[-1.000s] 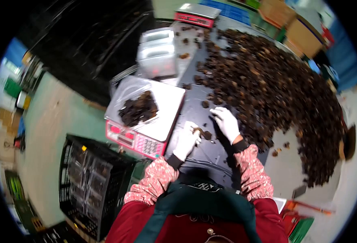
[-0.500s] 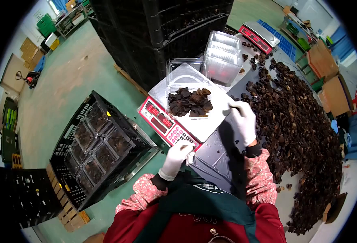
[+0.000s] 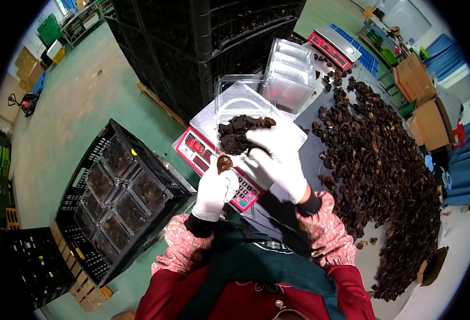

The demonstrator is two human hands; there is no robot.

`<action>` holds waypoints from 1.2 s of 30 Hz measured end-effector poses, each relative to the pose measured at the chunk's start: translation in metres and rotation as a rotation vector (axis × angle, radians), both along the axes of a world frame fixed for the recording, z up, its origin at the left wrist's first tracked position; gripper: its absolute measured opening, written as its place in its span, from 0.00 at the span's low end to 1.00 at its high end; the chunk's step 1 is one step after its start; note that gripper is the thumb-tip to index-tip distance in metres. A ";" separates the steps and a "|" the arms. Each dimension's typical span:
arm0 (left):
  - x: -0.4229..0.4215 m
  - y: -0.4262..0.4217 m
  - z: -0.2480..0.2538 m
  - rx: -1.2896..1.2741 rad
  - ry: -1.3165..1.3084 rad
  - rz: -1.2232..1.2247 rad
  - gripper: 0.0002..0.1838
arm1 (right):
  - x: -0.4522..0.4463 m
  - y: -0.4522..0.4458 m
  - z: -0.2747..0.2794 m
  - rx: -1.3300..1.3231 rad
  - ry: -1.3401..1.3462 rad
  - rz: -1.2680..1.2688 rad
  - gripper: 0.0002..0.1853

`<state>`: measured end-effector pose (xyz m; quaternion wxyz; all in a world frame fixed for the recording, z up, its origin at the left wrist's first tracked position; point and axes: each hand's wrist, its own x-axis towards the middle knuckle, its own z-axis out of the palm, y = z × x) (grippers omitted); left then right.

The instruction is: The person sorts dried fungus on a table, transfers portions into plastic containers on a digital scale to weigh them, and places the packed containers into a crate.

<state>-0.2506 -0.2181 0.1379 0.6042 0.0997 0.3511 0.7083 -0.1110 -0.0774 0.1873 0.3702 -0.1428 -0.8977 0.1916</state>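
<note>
My gloved left hand (image 3: 213, 188) is closed on a small brown wood ear mushroom (image 3: 224, 164), in front of the scale's keypad. The gloved right hand (image 3: 280, 160) reaches over the clear plastic box (image 3: 241, 85), its fingers and thumb apart at the dark wood ear mushrooms (image 3: 237, 133) inside. It hides part of them, and I cannot tell whether the fingertips touch. The box stands with its lid raised on a red and silver weighing scale (image 3: 293, 133), whose lit upper display reads about 0.165.
A stack of clear boxes (image 3: 292, 74) stands behind the scale. To the right lies a large heap of wood ear mushrooms (image 3: 373, 160), with a second scale (image 3: 333, 48) beyond. At left, a black crate (image 3: 80, 197) holds several filled boxes. Tall black crates (image 3: 160, 48) rise behind.
My right hand has moved from the scale's right edge to over the box. The left hand has risen and now shows a mushroom. The display went from about 0.160 to 0.165.
</note>
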 end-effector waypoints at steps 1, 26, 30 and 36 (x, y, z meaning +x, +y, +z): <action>0.005 0.001 0.001 0.000 0.059 -0.030 0.28 | 0.003 -0.014 -0.003 -0.238 -0.045 0.001 0.20; -0.112 0.046 0.029 0.024 0.759 0.276 0.18 | 0.037 0.025 0.002 -0.948 0.231 -0.366 0.06; -0.134 0.082 0.027 -0.001 0.975 0.223 0.15 | 0.032 0.046 -0.002 -0.971 0.176 -0.282 0.05; -0.141 0.133 0.001 -0.448 1.541 0.137 0.20 | 0.038 0.058 -0.007 -1.084 0.148 -0.268 0.06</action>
